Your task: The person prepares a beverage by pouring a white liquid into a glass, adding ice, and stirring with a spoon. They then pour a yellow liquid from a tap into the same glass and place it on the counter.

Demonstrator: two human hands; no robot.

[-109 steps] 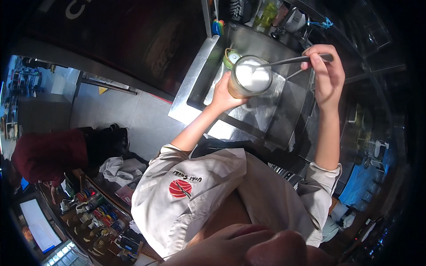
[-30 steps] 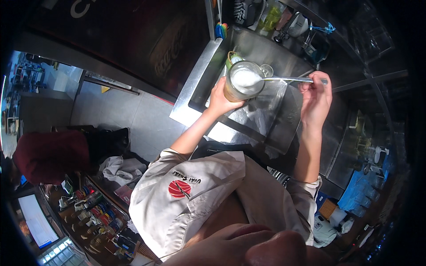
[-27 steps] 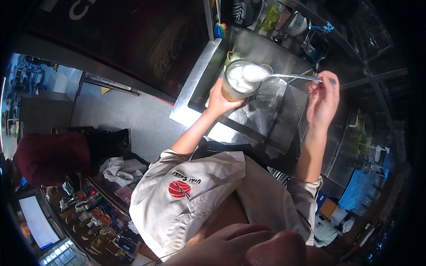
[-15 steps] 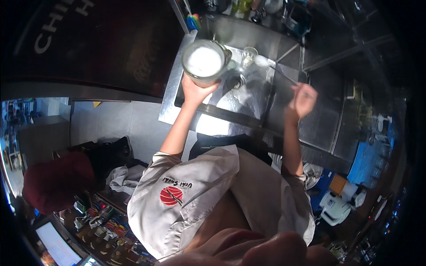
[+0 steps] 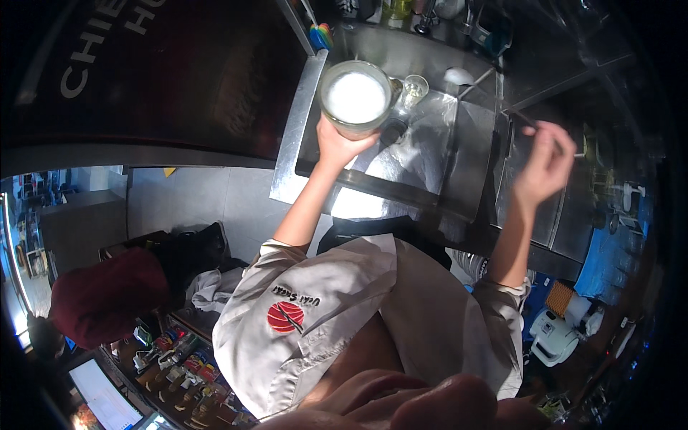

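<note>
My left hand [image 5: 340, 147] is wrapped round a large glass mug [image 5: 332, 115] topped with thick white foam [image 5: 356, 97], held upright over the left part of the metal sink [image 5: 299, 118]. Off to the right, my right hand [image 5: 545, 161] is closed on the thin dark handle of a long spoon, which points up and left over the sink. A blob of white foam covers the spoon's bowl [image 5: 458, 76]. Just right of the mug, a small clear glass [image 5: 414, 90] stands in the sink, close to the round drain [image 5: 393, 130].
Several bottles and bar tools [image 5: 426, 18] line the back of the sink. A steel counter [image 5: 534, 204] continues to the right, past it a blue mat [image 5: 598, 269] with glasses. A dark panel [image 5: 179, 79] rises at the left. A rainbow-coloured object [image 5: 321, 36] hangs by the sink's far left corner.
My right hand has moved right and slightly down, drawing the foam-covered spoon away from the mug. The mug stays in my left hand; the whole view has shifted a little.
</note>
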